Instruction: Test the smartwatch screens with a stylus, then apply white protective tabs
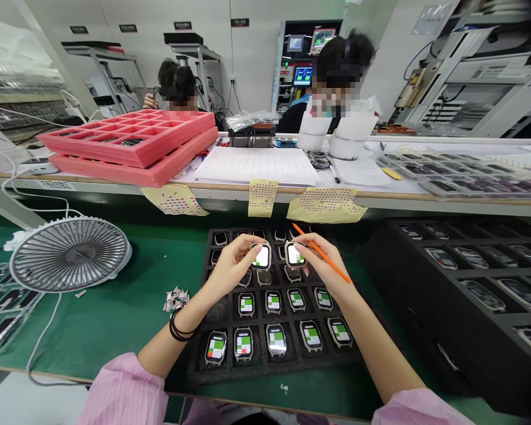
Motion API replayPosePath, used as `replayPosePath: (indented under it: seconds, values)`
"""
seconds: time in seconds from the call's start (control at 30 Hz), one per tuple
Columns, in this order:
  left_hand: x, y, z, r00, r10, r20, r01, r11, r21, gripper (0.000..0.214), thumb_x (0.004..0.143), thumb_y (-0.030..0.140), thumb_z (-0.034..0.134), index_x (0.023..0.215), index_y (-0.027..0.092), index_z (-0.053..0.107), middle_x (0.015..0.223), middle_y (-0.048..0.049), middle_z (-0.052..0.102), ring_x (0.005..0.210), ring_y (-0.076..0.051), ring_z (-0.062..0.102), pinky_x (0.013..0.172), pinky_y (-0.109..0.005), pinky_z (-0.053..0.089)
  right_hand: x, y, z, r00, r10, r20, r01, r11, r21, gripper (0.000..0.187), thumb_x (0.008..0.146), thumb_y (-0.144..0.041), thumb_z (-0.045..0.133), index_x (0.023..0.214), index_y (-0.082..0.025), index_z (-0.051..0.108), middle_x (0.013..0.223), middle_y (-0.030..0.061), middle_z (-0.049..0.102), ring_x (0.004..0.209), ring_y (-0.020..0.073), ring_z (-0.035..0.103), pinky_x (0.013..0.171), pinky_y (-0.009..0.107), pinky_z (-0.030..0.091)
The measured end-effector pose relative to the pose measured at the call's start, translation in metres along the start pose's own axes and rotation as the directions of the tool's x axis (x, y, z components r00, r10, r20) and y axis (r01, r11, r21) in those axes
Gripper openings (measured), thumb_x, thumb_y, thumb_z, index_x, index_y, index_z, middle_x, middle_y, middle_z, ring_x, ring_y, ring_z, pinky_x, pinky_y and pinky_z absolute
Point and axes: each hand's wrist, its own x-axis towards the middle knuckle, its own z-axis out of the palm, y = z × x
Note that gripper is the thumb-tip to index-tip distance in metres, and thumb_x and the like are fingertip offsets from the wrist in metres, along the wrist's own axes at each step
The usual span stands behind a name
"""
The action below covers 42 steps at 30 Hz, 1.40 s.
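Observation:
My left hand (238,257) is closed on a smartwatch body (261,257) without a strap, its lit screen facing up. A second smartwatch (295,254), also lit white and green, is pinched by my right hand (319,260). An orange stick-like tool (322,254) lies along that same hand, tucked by the thumb. Both hands are over a black foam tray (230,373) whose pockets hold several similar watches. In the nearer rows the watch screens glow green and white, like this watch (275,340); some farther screens are dark. My hands partly cover the middle rows.
A grey fan (73,254) stands on the green mat (137,324) at left, near small scraps (176,299). Stacked black trays (407,307) rise on the right. Pink foam trays (150,150) and paper sheets (256,165) rest on the shelf ahead. Two people sit beyond it.

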Motion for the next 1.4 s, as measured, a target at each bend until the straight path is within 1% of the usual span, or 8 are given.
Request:
replayPosePath:
  seconds: [0.13, 0.27, 0.47, 0.67, 0.87, 1.07, 1.27, 1.4]
  values:
    - [0.0, -0.002, 0.0, 1.0, -0.001, 0.0, 0.001, 1.0, 0.015, 0.028, 0.088, 0.042, 0.06, 0.093, 0.015, 0.064, 0.08, -0.0044, 0.067, 0.067, -0.012, 0.055, 0.058, -0.023, 0.038, 0.001, 0.003, 0.001, 0.999, 0.003, -0.039, -0.004, 1.0, -0.007, 0.027, 0.076, -0.047, 0.073, 0.082, -0.022, 0.065, 0.064, -0.0018, 0.055, 0.045, 0.0097, 0.043, 0.039, 0.024, 0.039]
    - [0.001, -0.003, -0.001, 0.999, 0.016, 0.034, -0.019, 0.997, 0.076, 0.027, 0.087, 0.04, 0.062, 0.099, 0.016, 0.064, 0.084, -0.005, 0.067, 0.066, -0.012, 0.054, 0.054, -0.023, 0.036, 0.0, 0.002, 0.003, 0.999, -0.03, 0.014, 0.03, 1.0, -0.007, 0.025, 0.077, -0.042, 0.074, 0.087, -0.022, 0.065, 0.059, -0.0052, 0.047, 0.044, 0.0082, 0.04, 0.041, 0.023, 0.038]
    - [0.002, -0.003, -0.003, 0.993, 0.035, 0.113, -0.046, 0.994, 0.098, 0.035, 0.082, 0.034, 0.067, 0.112, 0.018, 0.058, 0.108, -0.0091, 0.067, 0.082, -0.015, 0.059, 0.052, -0.02, 0.036, 0.0, -0.002, 0.002, 0.99, -0.074, 0.119, 0.079, 0.996, -0.038, 0.035, 0.072, -0.035, 0.077, 0.101, -0.023, 0.061, 0.1, 0.0054, 0.064, 0.066, 0.0141, 0.061, 0.046, 0.023, 0.044]
    - [0.002, 0.002, -0.001, 0.996, 0.019, 0.085, -0.029, 0.993, 0.118, 0.033, 0.081, 0.034, 0.068, 0.107, 0.018, 0.058, 0.101, -0.0074, 0.067, 0.069, -0.012, 0.053, 0.048, -0.02, 0.031, 0.001, -0.001, 0.002, 0.993, -0.066, 0.097, 0.07, 0.997, -0.042, 0.036, 0.067, -0.036, 0.081, 0.095, -0.023, 0.061, 0.093, 0.0038, 0.065, 0.069, 0.0156, 0.062, 0.055, 0.027, 0.052]
    - [0.001, 0.003, 0.0, 1.0, 0.027, 0.013, -0.028, 0.994, 0.107, 0.025, 0.084, 0.037, 0.065, 0.096, 0.017, 0.062, 0.08, -0.0022, 0.062, 0.062, -0.01, 0.047, 0.052, -0.022, 0.032, -0.001, -0.002, 0.004, 1.0, 0.004, 0.01, -0.005, 0.999, 0.044, 0.032, 0.065, -0.039, 0.082, 0.083, -0.022, 0.063, 0.068, -0.0037, 0.052, 0.051, 0.009, 0.044, 0.043, 0.022, 0.044]
    - [0.002, -0.005, 0.001, 1.0, -0.007, -0.004, 0.007, 0.995, 0.097, 0.026, 0.086, 0.042, 0.061, 0.088, 0.016, 0.063, 0.07, 0.0002, 0.057, 0.056, -0.009, 0.041, 0.051, -0.023, 0.029, 0.001, 0.002, 0.003, 0.999, -0.002, -0.042, 0.001, 1.0, -0.017, 0.028, 0.071, -0.043, 0.078, 0.077, -0.02, 0.062, 0.066, -0.0031, 0.051, 0.047, 0.0067, 0.035, 0.036, 0.019, 0.032]
    - [0.004, -0.003, -0.001, 0.996, -0.007, 0.093, 0.007, 1.0, -0.001, 0.031, 0.089, 0.042, 0.058, 0.108, 0.018, 0.061, 0.095, -0.0058, 0.067, 0.076, -0.014, 0.058, 0.061, -0.024, 0.043, -0.001, -0.004, 0.0, 0.995, 0.004, 0.104, -0.009, 0.999, 0.047, 0.026, 0.082, -0.04, 0.069, 0.101, -0.023, 0.063, 0.093, 0.0025, 0.064, 0.049, 0.007, 0.05, 0.044, 0.024, 0.046]
    - [0.003, -0.001, -0.004, 0.987, 0.004, 0.158, 0.004, 0.999, -0.049, 0.043, 0.089, 0.039, 0.059, 0.127, 0.022, 0.051, 0.114, -0.0083, 0.066, 0.09, -0.017, 0.062, 0.069, -0.026, 0.049, -0.001, -0.009, -0.002, 0.98, -0.031, 0.196, 0.019, 0.998, 0.065, 0.036, 0.08, -0.036, 0.071, 0.111, -0.024, 0.057, 0.108, 0.0077, 0.063, 0.072, 0.0168, 0.065, 0.05, 0.027, 0.053]
